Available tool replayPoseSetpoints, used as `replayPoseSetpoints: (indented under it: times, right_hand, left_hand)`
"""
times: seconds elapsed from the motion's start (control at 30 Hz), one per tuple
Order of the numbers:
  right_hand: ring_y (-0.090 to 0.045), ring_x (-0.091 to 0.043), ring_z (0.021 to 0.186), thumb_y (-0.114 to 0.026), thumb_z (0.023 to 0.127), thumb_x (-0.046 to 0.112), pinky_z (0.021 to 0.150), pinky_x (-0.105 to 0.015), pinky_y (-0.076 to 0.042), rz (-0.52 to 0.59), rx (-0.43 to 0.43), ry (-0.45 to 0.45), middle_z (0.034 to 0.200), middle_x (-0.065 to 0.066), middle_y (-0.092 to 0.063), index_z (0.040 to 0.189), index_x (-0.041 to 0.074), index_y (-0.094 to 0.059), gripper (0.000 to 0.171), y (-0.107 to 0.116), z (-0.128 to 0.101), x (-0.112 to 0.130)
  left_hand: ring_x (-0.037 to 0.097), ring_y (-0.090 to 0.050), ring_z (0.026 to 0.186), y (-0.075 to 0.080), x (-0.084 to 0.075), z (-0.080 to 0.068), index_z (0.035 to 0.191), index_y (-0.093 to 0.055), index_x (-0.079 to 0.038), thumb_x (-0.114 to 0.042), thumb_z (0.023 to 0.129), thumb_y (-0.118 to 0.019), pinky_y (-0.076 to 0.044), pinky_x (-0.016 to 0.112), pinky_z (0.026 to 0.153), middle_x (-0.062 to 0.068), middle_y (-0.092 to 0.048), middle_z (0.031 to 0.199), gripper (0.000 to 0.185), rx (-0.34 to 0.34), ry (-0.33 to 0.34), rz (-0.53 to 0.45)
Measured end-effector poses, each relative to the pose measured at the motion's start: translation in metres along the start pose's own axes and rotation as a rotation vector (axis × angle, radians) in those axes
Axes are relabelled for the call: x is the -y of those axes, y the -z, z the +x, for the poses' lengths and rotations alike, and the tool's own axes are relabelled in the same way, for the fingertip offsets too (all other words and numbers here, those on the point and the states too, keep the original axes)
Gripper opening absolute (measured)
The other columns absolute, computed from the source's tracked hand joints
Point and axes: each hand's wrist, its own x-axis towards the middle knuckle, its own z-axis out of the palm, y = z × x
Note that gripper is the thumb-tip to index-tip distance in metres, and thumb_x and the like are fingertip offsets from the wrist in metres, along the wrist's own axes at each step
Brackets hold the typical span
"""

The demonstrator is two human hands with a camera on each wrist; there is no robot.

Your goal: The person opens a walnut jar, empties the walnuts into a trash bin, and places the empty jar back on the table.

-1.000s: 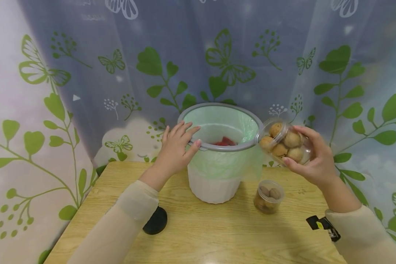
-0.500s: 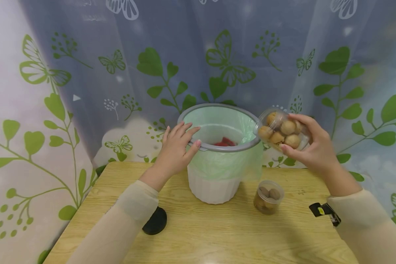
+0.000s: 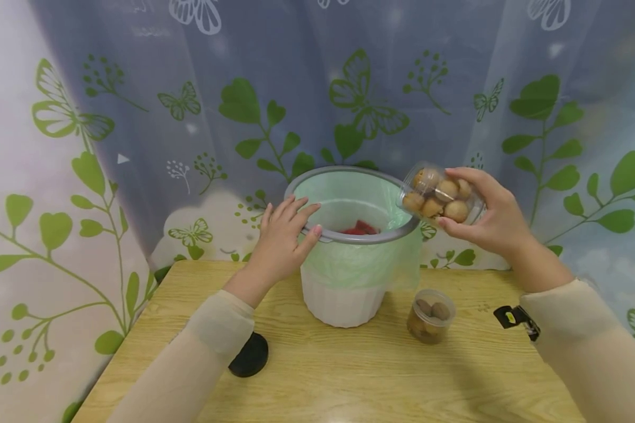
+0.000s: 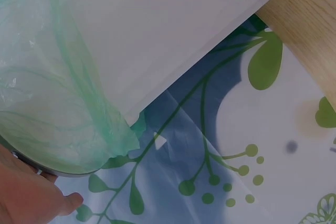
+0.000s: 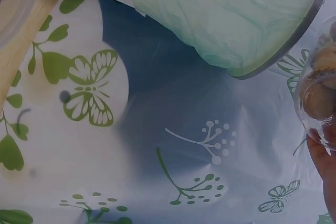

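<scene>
A white waste bin (image 3: pixel 344 294) with a grey rim (image 3: pixel 349 238) and a green liner (image 3: pixel 357 261) stands at the back of the wooden table (image 3: pixel 317 376); something red (image 3: pixel 360 227) lies inside. My left hand (image 3: pixel 283 235) rests on the bin's left rim with fingers straight. My right hand (image 3: pixel 487 214) grips a clear tub of round brown biscuits (image 3: pixel 439 197), tilted on its side with its mouth over the bin's right rim. The right wrist view shows the tub (image 5: pixel 320 93) beside the liner (image 5: pixel 231 19). The left wrist view shows the liner (image 4: pixel 58 103) and bin wall (image 4: pixel 157 30).
A second clear tub (image 3: pixel 431 315) holding brown round pieces stands open on the table right of the bin. A black round lid (image 3: pixel 250 354) lies under my left forearm. A leaf-and-butterfly curtain (image 3: pixel 137 117) hangs close behind the table.
My right hand has carried the biscuit tub up and to the left, from beside the bin to over its right rim. The left hand has stayed on the rim.
</scene>
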Motion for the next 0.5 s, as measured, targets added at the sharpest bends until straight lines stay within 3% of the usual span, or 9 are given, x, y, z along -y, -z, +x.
replayPoseSetpoints:
  times: [0.5]
  right_hand:
    - [-0.049, -0.011, 0.127, -0.089, 0.057, -0.006, 0.103, -0.024, -0.036, -0.089, 0.109, 0.060, 0.135, -0.011, -0.059, 0.138, 0.008, -0.059, 0.087, 0.005, 0.019, 0.001]
  left_hand:
    - [0.032, -0.020, 0.150, 0.000, 0.000, 0.000, 0.150, -0.046, -0.017, -0.067, 0.102, -0.017, -0.007, 0.067, 0.115, 0.012, -0.039, 0.156, 0.075, -0.007, -0.005, 0.000]
